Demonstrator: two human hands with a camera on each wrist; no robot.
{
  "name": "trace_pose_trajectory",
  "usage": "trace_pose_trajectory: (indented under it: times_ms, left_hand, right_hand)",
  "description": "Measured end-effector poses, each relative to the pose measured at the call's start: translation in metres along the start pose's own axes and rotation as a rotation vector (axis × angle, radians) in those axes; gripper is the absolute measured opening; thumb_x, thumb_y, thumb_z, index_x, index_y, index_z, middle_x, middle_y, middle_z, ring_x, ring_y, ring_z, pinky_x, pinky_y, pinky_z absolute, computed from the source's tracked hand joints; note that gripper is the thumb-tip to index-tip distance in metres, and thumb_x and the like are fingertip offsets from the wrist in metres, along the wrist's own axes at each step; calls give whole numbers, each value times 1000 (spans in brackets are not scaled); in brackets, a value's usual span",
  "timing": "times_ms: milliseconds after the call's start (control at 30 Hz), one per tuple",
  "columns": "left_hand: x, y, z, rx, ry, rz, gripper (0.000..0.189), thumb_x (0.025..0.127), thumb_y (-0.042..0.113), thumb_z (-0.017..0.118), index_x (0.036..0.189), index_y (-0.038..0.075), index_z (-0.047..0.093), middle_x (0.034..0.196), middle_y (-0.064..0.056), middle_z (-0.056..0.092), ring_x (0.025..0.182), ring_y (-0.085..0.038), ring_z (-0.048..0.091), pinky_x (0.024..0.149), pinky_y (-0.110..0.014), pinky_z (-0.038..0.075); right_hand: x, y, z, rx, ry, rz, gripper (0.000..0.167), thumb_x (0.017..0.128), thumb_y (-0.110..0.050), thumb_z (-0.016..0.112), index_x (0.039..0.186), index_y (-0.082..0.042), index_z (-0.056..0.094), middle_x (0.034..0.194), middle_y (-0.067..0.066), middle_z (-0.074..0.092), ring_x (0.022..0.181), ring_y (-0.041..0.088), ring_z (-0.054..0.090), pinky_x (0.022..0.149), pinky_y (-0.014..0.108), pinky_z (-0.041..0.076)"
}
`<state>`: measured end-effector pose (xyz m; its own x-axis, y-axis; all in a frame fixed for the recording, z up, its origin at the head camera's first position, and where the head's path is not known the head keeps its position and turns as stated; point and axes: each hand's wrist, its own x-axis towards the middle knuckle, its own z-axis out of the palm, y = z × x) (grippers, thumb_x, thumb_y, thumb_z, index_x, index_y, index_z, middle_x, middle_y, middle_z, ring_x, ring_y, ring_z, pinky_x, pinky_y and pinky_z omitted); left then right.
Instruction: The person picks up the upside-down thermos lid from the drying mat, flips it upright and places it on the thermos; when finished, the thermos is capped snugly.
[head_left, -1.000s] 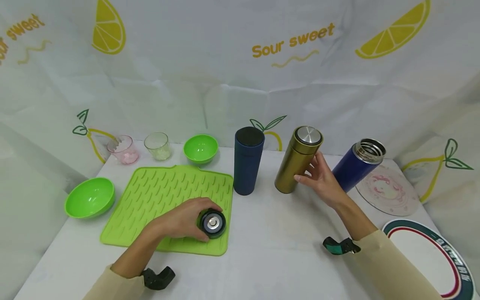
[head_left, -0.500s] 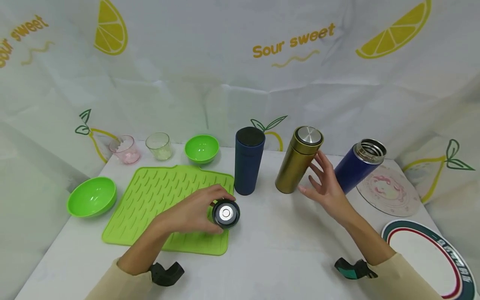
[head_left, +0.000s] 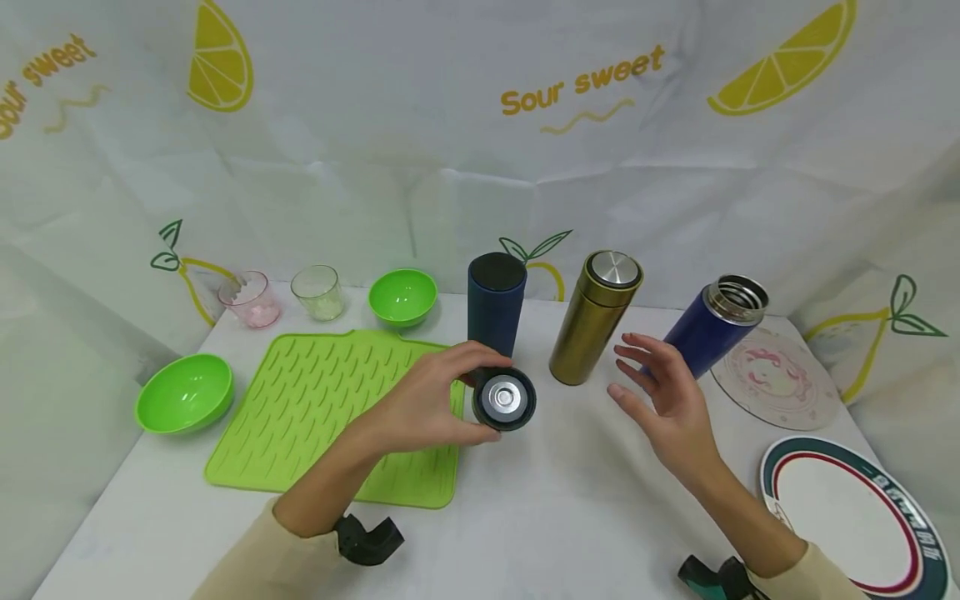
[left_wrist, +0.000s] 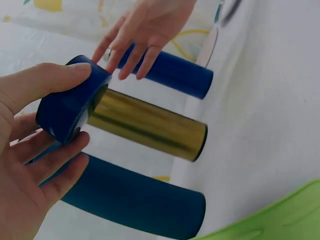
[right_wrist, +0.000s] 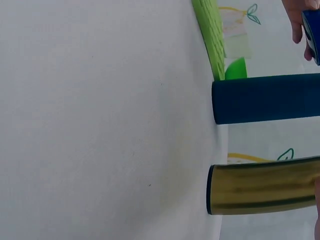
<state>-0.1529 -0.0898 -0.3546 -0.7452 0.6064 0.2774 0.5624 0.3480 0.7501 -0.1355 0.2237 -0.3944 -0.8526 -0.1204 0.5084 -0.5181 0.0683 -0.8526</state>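
My left hand [head_left: 438,400] grips a blue bottle lid [left_wrist: 72,102] between thumb and fingers, its dark rim and silvery centre facing up in the head view. The lid is held above the table, just right of the green mat. My right hand [head_left: 671,412] is empty, fingers spread and slightly bent. It is in front of the blue thermos bottle [head_left: 708,329], which stands without a lid, its steel mouth showing. Left of that hand, apart from it, a gold thermos bottle [head_left: 588,325] stands capped. A dark blue tumbler [head_left: 497,304] stands upright behind the lid.
A green ridged mat [head_left: 315,408] lies at the left. Around it are two green bowls [head_left: 183,396], a pink glass [head_left: 251,300] and a clear glass [head_left: 317,293]. At the right lie a pink patterned round mat [head_left: 780,379] and a white plate with a green rim [head_left: 847,508].
My left hand has carried the lid rightwards, from above the green mat to beyond its right edge. My right hand has let go of the gold bottle and drawn back toward me.
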Motion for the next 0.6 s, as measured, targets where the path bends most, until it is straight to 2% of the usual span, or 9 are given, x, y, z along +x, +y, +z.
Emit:
trace_pose_trajectory:
  times_ms: [100, 233, 367, 467, 600]
  left_hand:
    - [5, 3, 5, -17, 51, 17, 67, 70, 18, 92, 131, 14, 65, 125, 3, 69, 110, -9, 66, 92, -24, 58]
    - [7, 7, 11, -12, 106, -9, 67, 70, 17, 93, 131, 12, 66, 124, 0, 71, 110, -13, 69, 94, -30, 60]
    - [10, 8, 17, -25, 144, -13, 68, 70, 16, 93, 131, 10, 65, 124, -2, 72, 108, -15, 72, 94, -32, 61]
    - [13, 8, 21, -41, 160, -4, 67, 71, 15, 92, 132, 9, 64, 124, -4, 71, 108, -16, 72, 94, -34, 61]
    - [15, 7, 26, -58, 158, -8, 66, 73, 13, 91, 133, 7, 64, 127, -6, 70, 112, -18, 71, 97, -35, 60]
  right_hand:
    - [1, -4, 5, 15, -68, -9, 58, 86, 26, 57, 141, 13, 45, 140, 2, 57, 129, 9, 62, 105, 19, 52]
    - [4, -7, 13, -40, -145, 38, 52, 89, 19, 60, 140, 11, 49, 139, -3, 58, 126, 6, 64, 100, 20, 55]
    - [9, -9, 19, -71, -200, 48, 49, 91, 16, 62, 138, 11, 51, 140, 1, 58, 126, 5, 64, 98, 21, 57]
    - [10, -10, 22, -30, -218, 20, 47, 90, 16, 62, 136, 12, 53, 139, 7, 60, 123, 7, 67, 95, 21, 58]
    - [9, -10, 25, 3, -227, 4, 47, 90, 17, 62, 136, 5, 58, 138, 1, 61, 119, 7, 69, 90, 21, 60]
